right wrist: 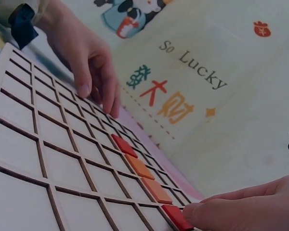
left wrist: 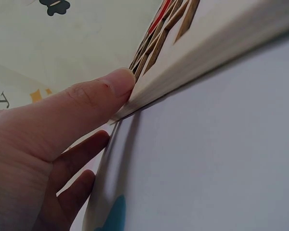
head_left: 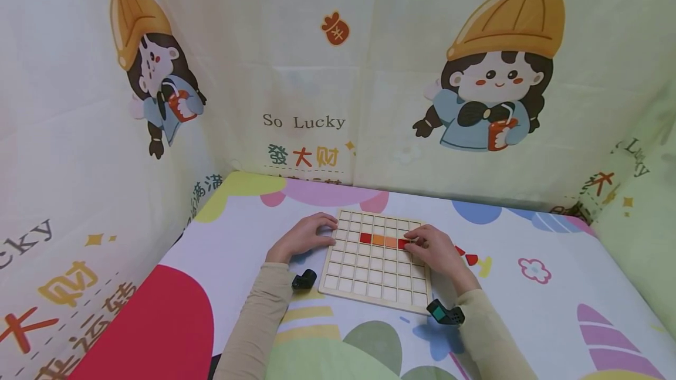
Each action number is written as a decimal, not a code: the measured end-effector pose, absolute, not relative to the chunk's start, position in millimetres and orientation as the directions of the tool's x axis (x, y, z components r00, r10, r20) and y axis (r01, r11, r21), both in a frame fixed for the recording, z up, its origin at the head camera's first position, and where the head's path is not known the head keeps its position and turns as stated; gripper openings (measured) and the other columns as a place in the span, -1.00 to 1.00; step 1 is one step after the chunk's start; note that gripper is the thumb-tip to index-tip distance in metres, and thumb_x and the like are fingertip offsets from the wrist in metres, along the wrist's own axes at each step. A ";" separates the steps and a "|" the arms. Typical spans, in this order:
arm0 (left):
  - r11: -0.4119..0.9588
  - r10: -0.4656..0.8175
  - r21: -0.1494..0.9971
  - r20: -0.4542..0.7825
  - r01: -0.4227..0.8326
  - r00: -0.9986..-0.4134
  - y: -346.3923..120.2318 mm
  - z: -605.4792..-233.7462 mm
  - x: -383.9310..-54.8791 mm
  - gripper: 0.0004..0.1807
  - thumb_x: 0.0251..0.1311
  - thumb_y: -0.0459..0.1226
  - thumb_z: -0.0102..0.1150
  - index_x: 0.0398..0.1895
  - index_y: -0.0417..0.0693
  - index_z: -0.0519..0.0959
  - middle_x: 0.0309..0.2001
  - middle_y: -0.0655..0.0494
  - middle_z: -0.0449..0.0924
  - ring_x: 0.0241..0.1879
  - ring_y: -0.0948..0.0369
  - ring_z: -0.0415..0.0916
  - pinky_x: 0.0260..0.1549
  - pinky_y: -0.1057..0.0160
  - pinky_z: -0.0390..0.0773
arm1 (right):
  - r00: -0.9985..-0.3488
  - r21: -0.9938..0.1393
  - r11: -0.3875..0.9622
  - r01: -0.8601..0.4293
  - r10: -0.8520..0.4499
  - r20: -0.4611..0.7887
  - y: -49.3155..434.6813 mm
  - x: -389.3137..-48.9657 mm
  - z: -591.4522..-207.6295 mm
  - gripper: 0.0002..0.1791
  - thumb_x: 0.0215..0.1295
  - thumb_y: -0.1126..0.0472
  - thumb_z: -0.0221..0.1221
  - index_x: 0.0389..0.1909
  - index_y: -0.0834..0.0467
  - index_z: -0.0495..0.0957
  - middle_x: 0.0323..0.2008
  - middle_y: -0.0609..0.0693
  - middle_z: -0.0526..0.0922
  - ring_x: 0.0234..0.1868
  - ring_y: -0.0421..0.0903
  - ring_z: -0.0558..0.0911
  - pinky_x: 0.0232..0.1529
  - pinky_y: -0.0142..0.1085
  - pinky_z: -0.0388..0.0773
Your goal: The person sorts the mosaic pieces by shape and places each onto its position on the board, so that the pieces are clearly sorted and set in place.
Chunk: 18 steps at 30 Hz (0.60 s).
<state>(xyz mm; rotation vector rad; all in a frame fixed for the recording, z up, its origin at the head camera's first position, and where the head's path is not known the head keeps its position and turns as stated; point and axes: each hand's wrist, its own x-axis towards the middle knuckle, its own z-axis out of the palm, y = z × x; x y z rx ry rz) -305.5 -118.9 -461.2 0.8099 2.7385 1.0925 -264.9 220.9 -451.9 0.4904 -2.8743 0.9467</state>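
A square wooden grid board (head_left: pixel 353 277) lies on the table. One row holds a red tile (head_left: pixel 366 238), two orange tiles (head_left: pixel 378 240) and a second red tile (right wrist: pixel 177 217) at the right end. My right hand (head_left: pixel 435 251) reaches over the board's right side, its thumb and a finger pinching that end red tile by its edge. My left hand (head_left: pixel 303 236) steadies the board's left side. In the left wrist view the left thumb (left wrist: pixel 119 82) touches the wooden rim, and the other fingers extend loosely beyond it.
Small red pieces (head_left: pixel 472 259) lie beside the right wrist, partly hidden by the hand. A printed cloth (head_left: pixel 507 321) covers the table, and patterned curtains (head_left: pixel 391 87) stand behind and on both sides. Each wrist wears a small black camera (head_left: pixel 304 280).
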 end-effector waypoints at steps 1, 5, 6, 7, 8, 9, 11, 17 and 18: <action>0.605 0.506 0.658 0.118 0.448 -0.855 -118.7 -461.3 -305.5 -0.63 0.14 -0.23 0.38 0.01 -0.15 0.64 0.15 0.08 0.53 0.25 0.11 0.39 0.30 0.14 0.34 | -0.949 -0.568 0.761 -0.314 -0.269 0.164 222.3 -264.7 -450.7 -0.71 0.23 0.18 0.33 -0.05 0.16 0.68 -0.14 0.03 0.59 -0.22 -0.07 0.53 -0.19 -0.21 0.56; 0.604 0.508 0.653 0.125 0.457 -0.852 -118.4 -461.8 -305.2 -0.64 0.14 -0.23 0.38 0.00 -0.15 0.64 0.15 0.07 0.53 0.24 0.11 0.39 0.29 0.13 0.35 | -0.955 -0.570 0.767 -0.297 -0.250 0.161 228.9 -263.4 -445.0 -0.69 0.26 0.16 0.31 -0.01 0.17 0.67 -0.09 0.06 0.60 -0.20 -0.05 0.54 -0.23 -0.22 0.56; 0.604 0.508 0.653 0.126 0.457 -0.852 -118.4 -461.9 -305.2 -0.64 0.14 -0.23 0.39 0.00 -0.15 0.64 0.15 0.07 0.53 0.24 0.10 0.39 0.28 0.12 0.35 | -0.954 -0.567 0.767 -0.300 -0.250 0.166 231.0 -262.7 -443.2 -0.69 0.27 0.16 0.30 -0.01 0.18 0.66 -0.09 0.07 0.60 -0.19 -0.03 0.55 -0.23 -0.21 0.55; 0.603 0.509 0.653 0.128 0.459 -0.851 -118.3 -462.0 -305.1 -0.64 0.14 -0.23 0.38 0.00 -0.15 0.64 0.15 0.07 0.53 0.24 0.10 0.39 0.28 0.12 0.36 | -0.953 -0.560 0.771 -0.304 -0.251 0.172 233.6 -262.1 -441.7 -0.68 0.27 0.15 0.29 0.00 0.19 0.66 -0.08 0.09 0.60 -0.19 -0.03 0.56 -0.24 -0.21 0.54; 0.605 0.508 0.653 0.124 0.456 -0.852 -118.3 -462.1 -305.2 -0.64 0.14 -0.23 0.38 0.00 -0.15 0.64 0.15 0.08 0.53 0.24 0.11 0.39 0.29 0.12 0.35 | -0.952 -0.557 0.772 -0.307 -0.252 0.176 236.3 -261.2 -440.2 -0.67 0.28 0.15 0.29 0.01 0.19 0.65 -0.06 0.10 0.61 -0.18 -0.02 0.56 -0.24 -0.20 0.54; 0.607 0.507 0.653 0.120 0.452 -0.854 -118.3 -462.1 -305.2 -0.64 0.14 -0.23 0.38 0.00 -0.15 0.64 0.15 0.08 0.52 0.24 0.11 0.39 0.29 0.13 0.35 | -0.952 -0.552 0.775 -0.306 -0.248 0.179 239.2 -260.2 -439.0 -0.67 0.28 0.14 0.29 0.02 0.19 0.65 -0.06 0.10 0.61 -0.18 -0.02 0.57 -0.24 -0.20 0.54; 0.608 0.509 0.652 0.117 0.452 -0.853 -118.2 -462.2 -305.3 -0.64 0.15 -0.22 0.38 0.01 -0.14 0.64 0.16 0.09 0.52 0.25 0.11 0.39 0.29 0.13 0.34 | -0.949 -0.546 0.776 -0.316 -0.251 0.192 246.5 -258.1 -436.8 -0.65 0.28 0.15 0.29 0.03 0.21 0.63 -0.04 0.12 0.62 -0.17 0.00 0.59 -0.24 -0.18 0.55; 0.602 0.515 0.655 0.119 0.457 -0.849 -119.7 -462.6 -306.1 -0.63 0.16 -0.21 0.38 0.02 -0.15 0.64 0.17 0.07 0.51 0.26 0.10 0.38 0.29 0.11 0.34 | -0.947 -0.522 0.792 -0.317 -0.240 0.212 271.9 -249.4 -433.2 -0.64 0.27 0.20 0.29 0.04 0.28 0.61 -0.06 0.16 0.63 -0.19 0.02 0.61 -0.18 -0.09 0.60; 0.601 0.516 0.654 0.121 0.459 -0.848 -120.4 -462.9 -306.3 -0.63 0.16 -0.21 0.38 0.02 -0.15 0.64 0.17 0.07 0.51 0.26 0.09 0.38 0.29 0.11 0.35 | -0.951 -0.518 0.799 -0.306 -0.232 0.205 276.0 -247.3 -432.5 -0.64 0.28 0.20 0.29 0.04 0.28 0.61 -0.06 0.16 0.63 -0.18 0.02 0.60 -0.17 -0.09 0.60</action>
